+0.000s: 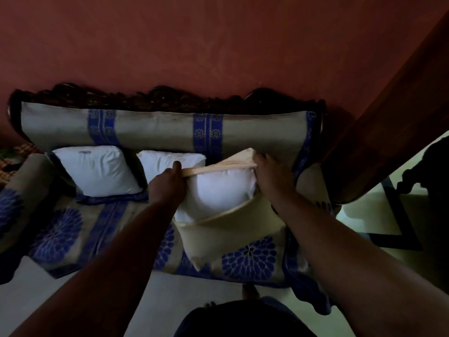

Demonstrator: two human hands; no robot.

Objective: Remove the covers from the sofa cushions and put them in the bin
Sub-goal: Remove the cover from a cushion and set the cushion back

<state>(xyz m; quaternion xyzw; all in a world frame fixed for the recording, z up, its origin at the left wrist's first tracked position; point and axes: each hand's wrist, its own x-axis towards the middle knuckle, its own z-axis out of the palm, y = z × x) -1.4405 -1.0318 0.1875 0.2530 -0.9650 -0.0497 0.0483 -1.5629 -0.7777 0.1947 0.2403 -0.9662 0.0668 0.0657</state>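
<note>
A cushion stands on the right half of the sofa seat (pixel 97 222). Its cream cover with a blue flower pattern (pixel 233 239) is open along the top, and the white inner pillow (pixel 218 193) bulges out of the opening. My left hand (pixel 167 181) pinches the left end of the cover's open edge. At the edge's right corner, my right hand (pixel 269 171) grips the cover. Two bare white pillows (pixel 97 170) (pixel 167 159) lean against the sofa back to the left. No bin shows in the view.
The sofa has a carved dark wooden back (pixel 158 98) against a red wall, with grey and blue upholstery. A dark wooden door or panel (pixel 388 117) rises at the right, and a dark table leg (pixel 398 215) stands on the pale floor beyond it.
</note>
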